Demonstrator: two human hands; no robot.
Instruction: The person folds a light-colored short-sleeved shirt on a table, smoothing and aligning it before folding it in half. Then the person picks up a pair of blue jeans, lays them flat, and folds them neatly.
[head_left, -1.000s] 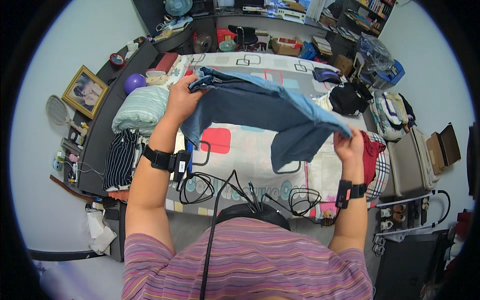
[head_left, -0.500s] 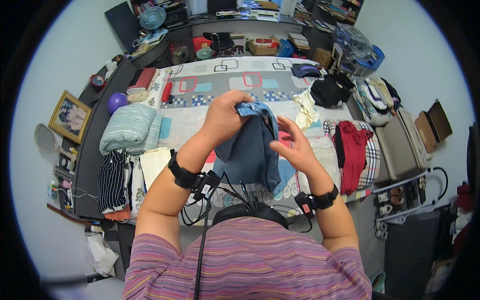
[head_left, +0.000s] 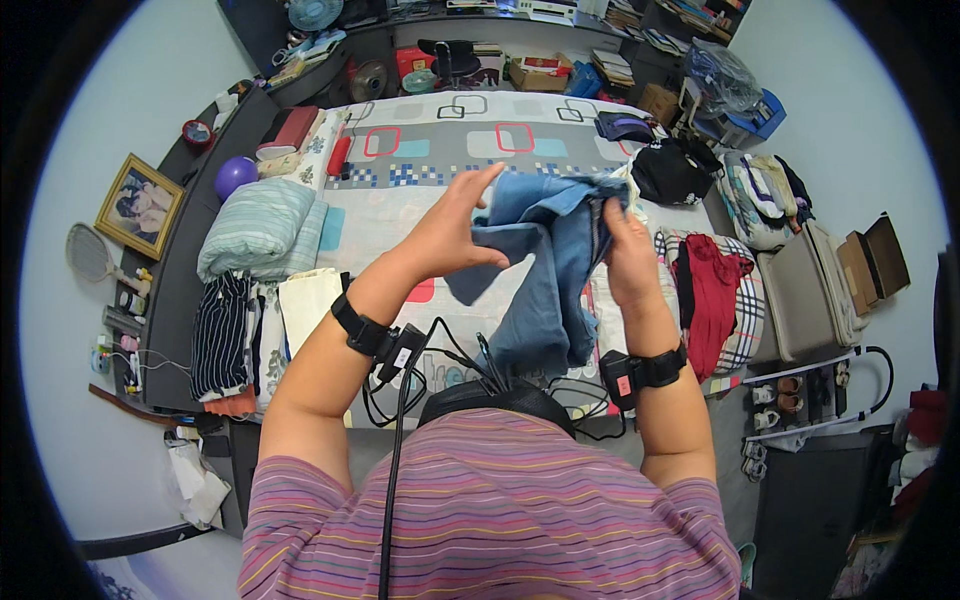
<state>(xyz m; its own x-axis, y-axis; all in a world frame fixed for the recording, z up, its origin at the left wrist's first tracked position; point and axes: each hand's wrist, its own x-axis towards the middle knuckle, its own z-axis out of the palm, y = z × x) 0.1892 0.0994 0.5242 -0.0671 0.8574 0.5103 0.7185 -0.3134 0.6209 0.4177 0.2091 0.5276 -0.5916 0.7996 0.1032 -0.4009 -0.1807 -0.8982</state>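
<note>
Hanging in loose folds is blue denim (head_left: 565, 270).

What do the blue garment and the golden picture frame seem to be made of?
Blue garment: probably matte denim, judging by its faded blue and folds. Golden picture frame: perhaps gilded wood or plastic, since its rim looks gold and slightly shiny.

Jeans (head_left: 560, 255): blue denim, matt, creased; sheet (head_left: 440, 150): printed cloth, smooth, matt; shirt (head_left: 500, 505): striped cloth, matt; wrist straps (head_left: 357, 328): black fabric-like bands, matt; quilt (head_left: 250, 228): soft cloth, matt; ball (head_left: 236, 178): smooth, glossy; frame (head_left: 169, 220): gold finish, glossy; box (head_left: 859, 268): brown cardboard, matt; bag (head_left: 722, 82): clear plastic, wrinkled, glossy.
</note>
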